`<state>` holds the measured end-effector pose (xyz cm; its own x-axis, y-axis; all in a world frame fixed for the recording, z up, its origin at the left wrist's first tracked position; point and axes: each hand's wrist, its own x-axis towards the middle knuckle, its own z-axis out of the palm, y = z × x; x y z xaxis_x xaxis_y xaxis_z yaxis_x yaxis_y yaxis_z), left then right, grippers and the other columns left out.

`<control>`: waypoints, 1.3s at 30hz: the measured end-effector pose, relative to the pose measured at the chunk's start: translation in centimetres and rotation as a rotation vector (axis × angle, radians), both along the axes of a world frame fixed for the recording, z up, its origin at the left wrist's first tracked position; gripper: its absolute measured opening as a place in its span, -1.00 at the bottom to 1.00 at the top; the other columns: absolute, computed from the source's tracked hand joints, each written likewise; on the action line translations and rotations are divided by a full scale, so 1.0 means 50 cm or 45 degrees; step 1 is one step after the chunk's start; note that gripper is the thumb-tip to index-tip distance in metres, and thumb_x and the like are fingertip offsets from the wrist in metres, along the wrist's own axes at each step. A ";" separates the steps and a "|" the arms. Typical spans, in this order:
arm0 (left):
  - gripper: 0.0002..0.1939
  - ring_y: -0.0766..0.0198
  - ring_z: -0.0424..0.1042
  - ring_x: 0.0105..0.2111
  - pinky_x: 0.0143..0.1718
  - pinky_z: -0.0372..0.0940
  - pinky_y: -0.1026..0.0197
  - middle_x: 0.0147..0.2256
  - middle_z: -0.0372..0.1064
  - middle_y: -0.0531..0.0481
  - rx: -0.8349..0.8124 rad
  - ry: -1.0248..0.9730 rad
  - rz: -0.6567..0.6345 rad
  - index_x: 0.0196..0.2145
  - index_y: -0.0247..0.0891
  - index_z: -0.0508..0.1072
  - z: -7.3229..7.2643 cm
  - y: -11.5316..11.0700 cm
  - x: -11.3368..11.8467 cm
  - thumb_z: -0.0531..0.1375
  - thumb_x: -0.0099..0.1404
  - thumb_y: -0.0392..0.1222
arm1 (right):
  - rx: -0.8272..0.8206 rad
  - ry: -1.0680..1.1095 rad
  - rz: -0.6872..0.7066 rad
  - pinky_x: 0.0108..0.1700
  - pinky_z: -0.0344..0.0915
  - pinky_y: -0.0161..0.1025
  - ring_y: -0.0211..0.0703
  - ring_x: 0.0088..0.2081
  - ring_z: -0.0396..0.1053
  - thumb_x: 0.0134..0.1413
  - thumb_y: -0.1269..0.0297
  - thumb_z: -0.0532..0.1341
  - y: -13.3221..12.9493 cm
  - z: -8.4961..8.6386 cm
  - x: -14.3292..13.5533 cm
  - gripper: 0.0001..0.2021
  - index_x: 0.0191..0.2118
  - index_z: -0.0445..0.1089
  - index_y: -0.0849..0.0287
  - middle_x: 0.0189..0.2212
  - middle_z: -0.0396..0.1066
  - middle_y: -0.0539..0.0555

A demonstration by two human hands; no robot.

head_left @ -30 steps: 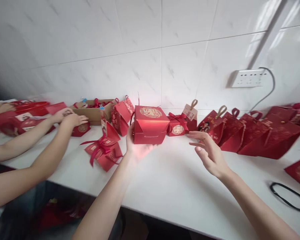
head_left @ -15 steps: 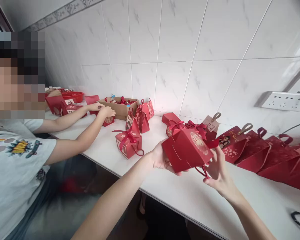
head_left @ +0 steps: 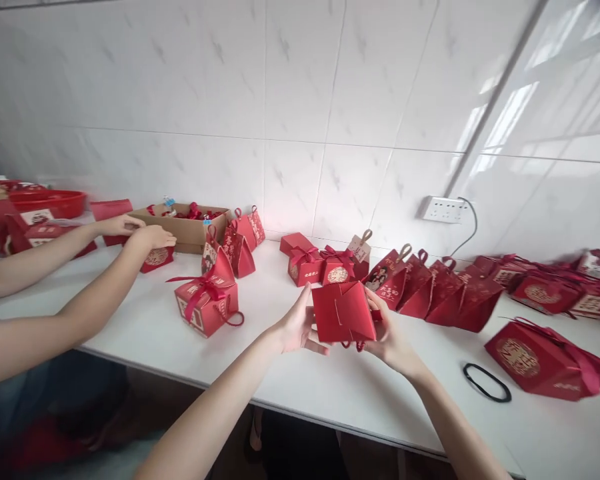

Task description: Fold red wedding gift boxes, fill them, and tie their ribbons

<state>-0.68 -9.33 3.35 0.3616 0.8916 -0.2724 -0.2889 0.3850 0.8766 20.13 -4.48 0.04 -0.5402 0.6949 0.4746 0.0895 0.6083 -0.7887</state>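
I hold a red paper gift box (head_left: 343, 312) above the white counter (head_left: 300, 387), its plain underside with a slot seam turned toward me. My left hand (head_left: 295, 327) grips its left side. My right hand (head_left: 390, 333) grips the right side, where a red cord loop hangs below the box. Just behind it sit two small red boxes tied with ribbon bows (head_left: 320, 265).
A co-worker's two arms (head_left: 80, 267) reach from the left to a small red box by a cardboard carton (head_left: 190, 227). A ribboned red box (head_left: 207, 307) stands left of my hands. Red handled bags (head_left: 430, 287) line the wall; a black loop (head_left: 487, 382) and a red bag (head_left: 545, 357) lie right.
The box was in my left hand alone with the right hand open beside it; now both hands hold it, turned with its underside toward me. My view swung right.
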 end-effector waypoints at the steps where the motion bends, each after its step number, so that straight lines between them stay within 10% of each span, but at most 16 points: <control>1: -0.20 0.23 0.36 -0.51 -0.50 0.37 0.15 -0.36 0.38 -0.16 0.031 0.021 0.062 -0.22 -0.30 0.44 -0.002 0.012 0.006 -0.14 0.09 0.49 | -0.042 0.029 0.001 -0.09 0.40 0.00 0.03 0.02 0.31 -0.05 0.18 0.31 0.012 -0.002 -0.005 -0.15 0.28 -0.19 -0.08 0.14 0.13 0.23; 11: -0.40 0.12 0.46 -0.29 -0.51 0.41 0.18 0.01 0.28 -0.22 0.313 0.192 0.655 0.07 -0.15 0.24 -0.073 0.179 0.034 0.09 0.18 0.25 | 0.049 0.192 -0.183 0.04 0.27 0.09 0.11 0.03 0.28 -0.07 0.23 0.27 0.166 -0.062 -0.090 -0.14 0.25 -0.28 0.15 0.08 0.17 0.30; 21: -0.38 0.11 0.47 -0.42 -0.61 0.39 0.14 -0.04 0.32 -0.24 0.306 0.170 0.608 0.02 -0.21 0.24 -0.105 0.181 0.016 0.02 0.18 0.29 | 0.158 0.095 -0.207 0.14 0.12 0.19 0.19 0.18 0.08 -0.16 0.09 0.36 0.157 -0.080 -0.085 0.10 0.29 -0.50 0.04 0.25 -0.16 0.35; 32: -0.48 0.04 0.45 -0.27 -0.66 0.32 0.25 -0.06 0.35 -0.21 0.347 0.181 0.610 -0.06 -0.21 0.30 -0.118 0.173 0.016 0.10 0.16 0.21 | -0.116 0.076 -0.092 -0.09 0.36 0.03 0.00 -0.12 0.35 -0.21 0.21 0.38 0.143 -0.060 -0.057 0.06 0.25 -0.41 0.08 -0.05 0.21 0.25; 39: -0.42 0.00 0.38 -0.01 -0.11 0.37 0.05 0.01 0.36 -0.20 0.319 -0.236 0.323 -0.01 -0.24 0.35 -0.080 0.141 0.038 0.07 0.19 0.25 | 0.369 -0.050 -0.229 0.06 0.26 0.08 0.08 0.13 0.18 0.06 0.28 0.18 0.153 -0.042 -0.010 -0.33 0.27 -0.08 -0.01 0.12 0.14 0.22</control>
